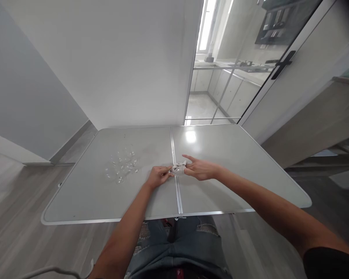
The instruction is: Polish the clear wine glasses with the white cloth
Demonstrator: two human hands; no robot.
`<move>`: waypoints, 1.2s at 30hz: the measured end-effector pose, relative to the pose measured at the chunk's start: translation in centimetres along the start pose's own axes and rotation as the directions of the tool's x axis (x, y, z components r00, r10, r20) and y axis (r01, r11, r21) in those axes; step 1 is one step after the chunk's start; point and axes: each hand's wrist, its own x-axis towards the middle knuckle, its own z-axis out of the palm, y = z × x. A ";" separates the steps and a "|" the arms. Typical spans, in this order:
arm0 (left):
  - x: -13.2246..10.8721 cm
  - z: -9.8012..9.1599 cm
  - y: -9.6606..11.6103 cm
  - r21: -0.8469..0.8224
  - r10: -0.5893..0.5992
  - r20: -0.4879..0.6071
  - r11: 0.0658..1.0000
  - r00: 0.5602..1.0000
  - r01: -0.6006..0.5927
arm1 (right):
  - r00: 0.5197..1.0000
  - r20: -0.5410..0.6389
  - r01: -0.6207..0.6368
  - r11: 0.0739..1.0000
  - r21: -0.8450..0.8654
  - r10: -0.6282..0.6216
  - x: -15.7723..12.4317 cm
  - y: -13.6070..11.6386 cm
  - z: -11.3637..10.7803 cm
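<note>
Just over the metal seam of the table, both hands meet at a small clear, rounded, glass-like piece (178, 170). My left hand (159, 176) pinches its left end between thumb and fingers. My right hand (200, 169) closes on its right side with the thumb and some fingers, the index finger stretched out away from it. A crumpled white cloth or tissue (183, 163) shows at the top of the piece, by the right fingers. Left of my hands, several clear rounded glass-like pieces (122, 164) lie grouped on the tabletop; their exact kind is unclear.
The pale folding table (217, 193) has rounded corners, a metal rim and a central seam (179, 197). A white wall (133, 77) borders its far side. Behind it to the right stands a glass-paned door (229, 83) with a black handle (283, 65).
</note>
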 end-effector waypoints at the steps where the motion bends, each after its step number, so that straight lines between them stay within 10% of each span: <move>1: 0.0 0.0 0.0 -0.009 0.005 -0.001 1.000 1.000 -0.005 | 1.000 -0.002 0.009 1.000 0.026 -0.009 0.1 -0.1 -0.1; 6: 0.1 0.2 -0.4 0.108 0.059 -0.074 0.993 0.995 -0.051 | 0.948 -0.177 -0.160 0.877 0.454 0.265 0.9 -1.4 2.0; 12: 0.4 0.9 -0.5 0.403 0.320 -0.199 0.888 0.926 -0.221 | 0.613 -0.105 -0.120 0.224 0.967 0.783 1.9 -2.1 3.8; 16: 0.4 1.3 0.0 0.442 0.355 -0.175 0.862 0.918 -0.250 | 0.380 -0.149 -0.142 0.217 0.966 0.913 2.4 -2.9 4.7; 18: 0.3 1.3 0.1 0.353 0.294 -0.218 0.913 0.931 -0.206 | 0.436 -0.297 -0.174 0.403 0.898 0.850 2.3 -3.4 5.1; 21: 0.2 1.1 0.1 0.139 0.202 -0.265 0.976 0.943 -0.170 | 0.754 -0.442 -0.207 0.815 0.542 0.486 1.4 -3.4 4.7; 24: 0.2 0.8 0.2 -0.083 0.128 -0.242 0.985 0.962 -0.152 | 0.968 -0.246 -0.043 0.999 0.006 0.043 0.5 -2.1 2.6; 29: 0.5 0.2 0.7 -0.347 -0.036 -0.100 0.938 0.994 -0.001 | 0.956 0.162 0.287 0.893 -0.345 -0.245 0.4 -0.1 -1.9; 36: 0.7 0.1 0.5 -0.345 -0.074 -0.041 0.937 0.996 0.055 | 0.977 0.062 0.215 0.958 -0.192 -0.206 1.2 -0.4 -1.0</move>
